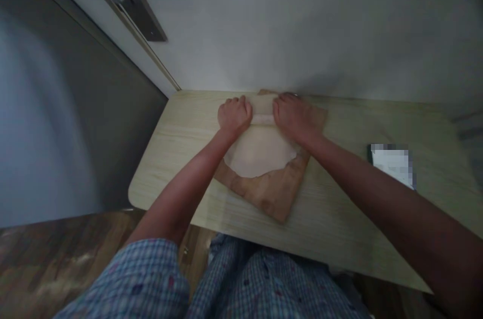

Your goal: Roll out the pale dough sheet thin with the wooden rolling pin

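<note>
A broad, pale sheet of dough [260, 153] lies flat on a brown wooden board [277, 198], which sits at an angle on the table. Across the far part of the dough runs a light-coloured rolling pin [263, 105], seen only between my hands. My left hand [234, 115] is closed round its left end. On the right end my right hand [292, 115] is closed too, with the fingers curled over the far side. Both forearms reach forward over the table, and the pin's ends are hidden under the hands.
The pale wood table [173, 143] backs onto a white door [264, 22] with a metal handle plate [132, 2]. Right of my right forearm lies a small white-faced item [392, 163], blurred out. A wooden floor [56, 263] shows at lower left.
</note>
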The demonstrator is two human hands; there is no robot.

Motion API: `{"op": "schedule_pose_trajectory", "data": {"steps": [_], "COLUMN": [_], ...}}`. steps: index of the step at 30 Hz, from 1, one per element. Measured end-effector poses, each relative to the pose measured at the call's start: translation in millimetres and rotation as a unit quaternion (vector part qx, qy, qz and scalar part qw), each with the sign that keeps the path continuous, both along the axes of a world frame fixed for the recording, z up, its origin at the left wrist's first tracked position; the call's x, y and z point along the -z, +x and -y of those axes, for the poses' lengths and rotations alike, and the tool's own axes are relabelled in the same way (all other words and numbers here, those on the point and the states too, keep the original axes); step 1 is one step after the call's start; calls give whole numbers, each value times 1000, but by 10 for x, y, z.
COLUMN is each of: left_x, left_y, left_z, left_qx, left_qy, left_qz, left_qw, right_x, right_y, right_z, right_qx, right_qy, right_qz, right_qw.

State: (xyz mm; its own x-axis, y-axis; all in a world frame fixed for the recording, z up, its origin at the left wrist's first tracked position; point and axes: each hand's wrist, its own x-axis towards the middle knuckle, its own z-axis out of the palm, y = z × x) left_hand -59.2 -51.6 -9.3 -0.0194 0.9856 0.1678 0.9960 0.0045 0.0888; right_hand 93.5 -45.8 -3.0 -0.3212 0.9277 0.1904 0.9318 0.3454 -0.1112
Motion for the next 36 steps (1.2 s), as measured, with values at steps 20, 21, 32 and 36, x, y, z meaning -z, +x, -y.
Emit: {"op": "schedule_pose_trajectory", "data": {"steps": [20,21,32,36], "left_x": [25,43,133,120], "left_y": [84,91,88,103], "left_z": [1205,1279,1737,1616], "left_qx": [72,82,229,226], "left_qy": [60,72,-31,-28], "left_qz": [-28,-26,29,3], "left_qw": [995,994,972,974], "right_x": [133,128,20,55], "right_y": [219,243,356,417], "right_z": [814,833,876,945], "right_qx": [-79,-91,-110,-74], "right_qy": [73,76,39,51], "right_qz": [14,26,100,86], "right_qw": [994,993,988,992]}}
